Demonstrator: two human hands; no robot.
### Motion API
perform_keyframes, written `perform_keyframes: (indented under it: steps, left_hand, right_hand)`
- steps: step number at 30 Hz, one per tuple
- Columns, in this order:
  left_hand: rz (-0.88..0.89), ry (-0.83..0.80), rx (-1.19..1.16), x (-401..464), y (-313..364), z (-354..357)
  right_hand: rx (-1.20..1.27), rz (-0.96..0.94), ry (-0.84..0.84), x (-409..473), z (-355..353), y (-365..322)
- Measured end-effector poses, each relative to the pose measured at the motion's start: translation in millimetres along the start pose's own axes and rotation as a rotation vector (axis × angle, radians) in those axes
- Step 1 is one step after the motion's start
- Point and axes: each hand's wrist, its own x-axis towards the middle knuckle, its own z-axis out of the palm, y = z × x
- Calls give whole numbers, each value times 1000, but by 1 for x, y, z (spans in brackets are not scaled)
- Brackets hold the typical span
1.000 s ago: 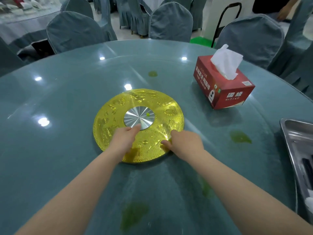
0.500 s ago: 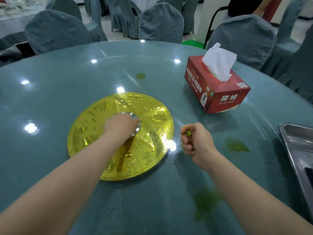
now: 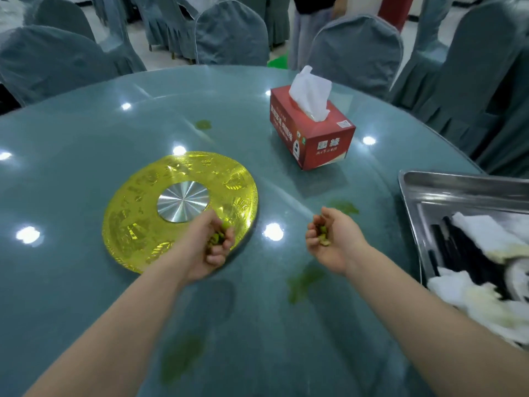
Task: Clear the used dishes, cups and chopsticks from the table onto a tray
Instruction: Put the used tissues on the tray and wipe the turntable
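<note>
Scraps (image 3: 323, 235) of green food sit in the right hand (image 3: 333, 239), its fingers cupped round them, just right of the gold disc (image 3: 137, 219). The left hand (image 3: 210, 243), over the disc's near rim, curls round more green bits. The metal tray (image 3: 435, 190), far right of the disc, holds white cloths (image 3: 486, 239) and dark chopsticks (image 3: 452, 247). A red tissue box (image 3: 312, 138) stands beyond the disc.

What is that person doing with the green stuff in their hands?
A person is tidying a big round table. Both hands hold small green scraps: the left hand is curled round some over the edge of the gold turntable, and the right hand cups some more. A metal tray on the right already holds dark sticks and white cloths. A red tissue box stands behind.
</note>
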Motion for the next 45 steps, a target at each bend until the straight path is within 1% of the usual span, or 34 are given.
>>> perform_keyframes:
  steps: [3,8,11,13,17,20,23,25,28,31,33,36,38,40,42,45]
  left_hand:
    - [10,-101,17,-32,-6,27]
    - [49,-166,115,-73,-9,67]
    - [-33,-226,186,-93,-23,97]
    - [-110,-262,192,-99,-39,122]
    - [-213,-313,47,-98,-77,185]
    - [-252,-356,-8,-90,-99,234]
    - [-248,-402,-39,-84,-112,278]
    - [-242,-451,-72,-81,-118,299]
    - [-204,-486,-49,-78,-121,312]
    - [-163,-466,-91,-80,-123,305]
    - [-122,-461,-95,-84,-125,291]
    - [-18,-434,-41,-90,-126,261]
    - [86,-354,110,-93,-129,234]
    - [213,-218,419,-95,-136,203]
    - [294,-111,788,-95,-151,169]
    - [336,-81,1321,-93,-174,128]
  right_hand:
    - [12,-14,33,-36,-28,-8]
    - [-4,-96,120,-104,-83,-33]
    - [14,-168,176,-140,-119,-52]
    - [75,-223,199,-158,-144,-63]
    - [134,-302,271,-176,-191,-81]
    - [62,-269,332,-178,-218,-89]
    - [-116,-230,414,-172,-236,-92]
    - [-191,-207,442,-168,-240,-93]
    - [-221,-179,418,-164,-242,-91]
    - [-269,-191,362,-163,-239,-84]
    - [-326,-236,346,-163,-235,-76]
    - [-546,-363,346,-166,-225,-63]
    - [-688,-444,314,-166,-211,-54]
    - [-884,-519,243,-163,-194,-42]
    - [-1199,-564,127,-155,-182,-27]
    - [-1720,-525,-29,-138,-166,-3]
